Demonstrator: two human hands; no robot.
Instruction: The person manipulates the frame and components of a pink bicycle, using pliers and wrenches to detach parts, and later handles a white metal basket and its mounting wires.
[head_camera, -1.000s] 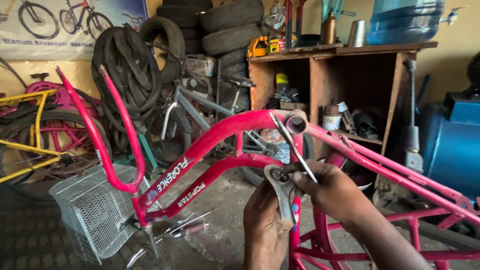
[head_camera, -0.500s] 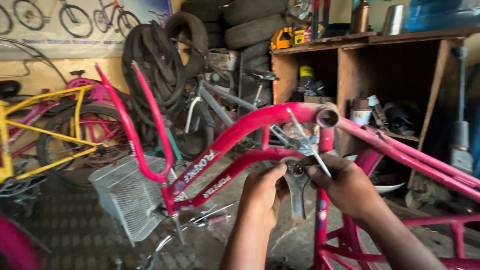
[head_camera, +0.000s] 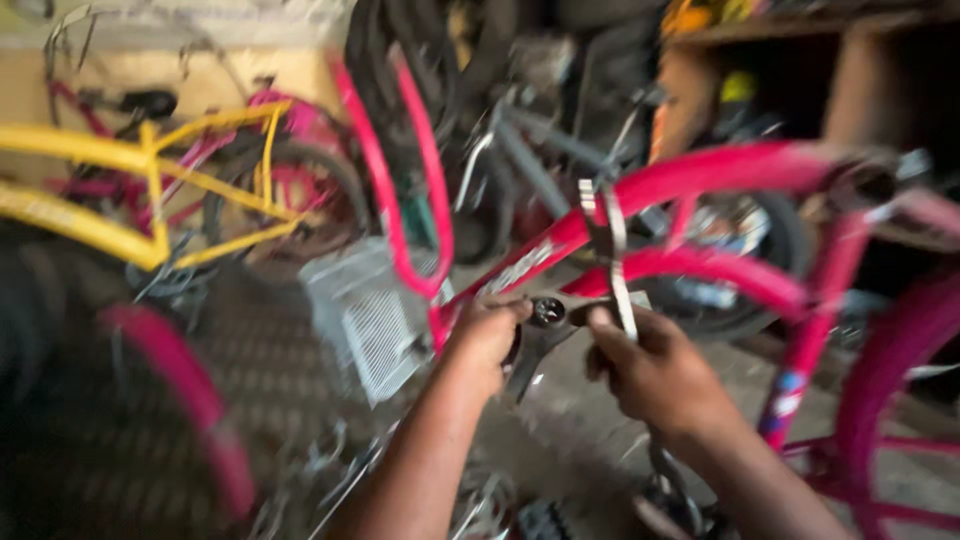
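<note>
Left hand (head_camera: 487, 335) gripping dark crank arm (head_camera: 535, 345) at pink bike frame (head_camera: 720, 170); right hand (head_camera: 655, 370) closed on flat wrench (head_camera: 610, 250). Wire basket (head_camera: 365, 320) just beside. Blurred.

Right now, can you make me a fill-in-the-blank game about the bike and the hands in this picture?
1. The bike frame that the hands work on is coloured ____.
2. The right hand holds a long thin metal ____, which stands upright.
3. The left hand touches the dark crank arm from the ____ side of the picture.
4. The bicycle at the far left has a ____ frame.

Missing words: pink; wrench; left; yellow
</note>
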